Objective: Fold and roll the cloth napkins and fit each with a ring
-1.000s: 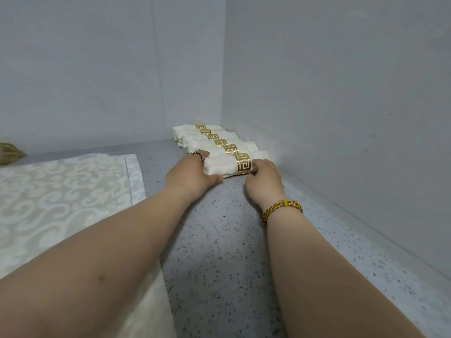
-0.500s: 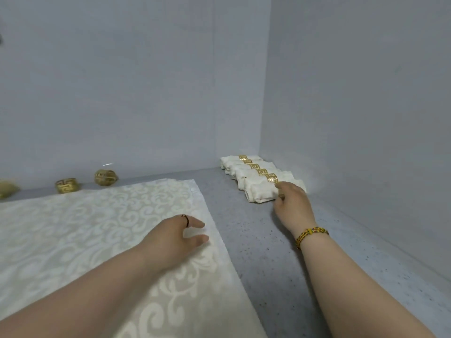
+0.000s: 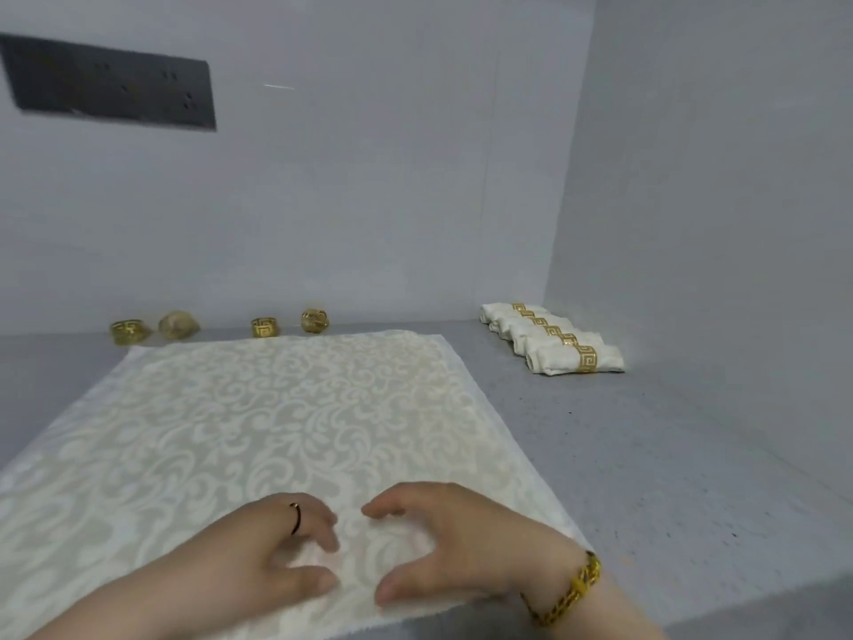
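Note:
A cream damask napkin [image 3: 286,422] lies spread flat on the grey speckled counter [image 3: 669,455]. My left hand [image 3: 272,552] and my right hand [image 3: 457,538] hover side by side on its near edge, fingers loosely curved, holding nothing. Several rolled napkins with gold rings [image 3: 554,344] lie in a row at the far right corner. Loose gold rings stand along the back wall: one [image 3: 265,327], another [image 3: 315,321], a third [image 3: 128,331].
Beside the leftmost ring sits a pale gold rounded object [image 3: 178,324]. Grey walls close the counter at the back and right. A dark socket panel [image 3: 111,85] is on the back wall, upper left. The counter's front edge runs at the lower right.
My right hand has left the rolled napkins and come back to the flat napkin's near edge beside my left hand. The view has swung left, showing more rings.

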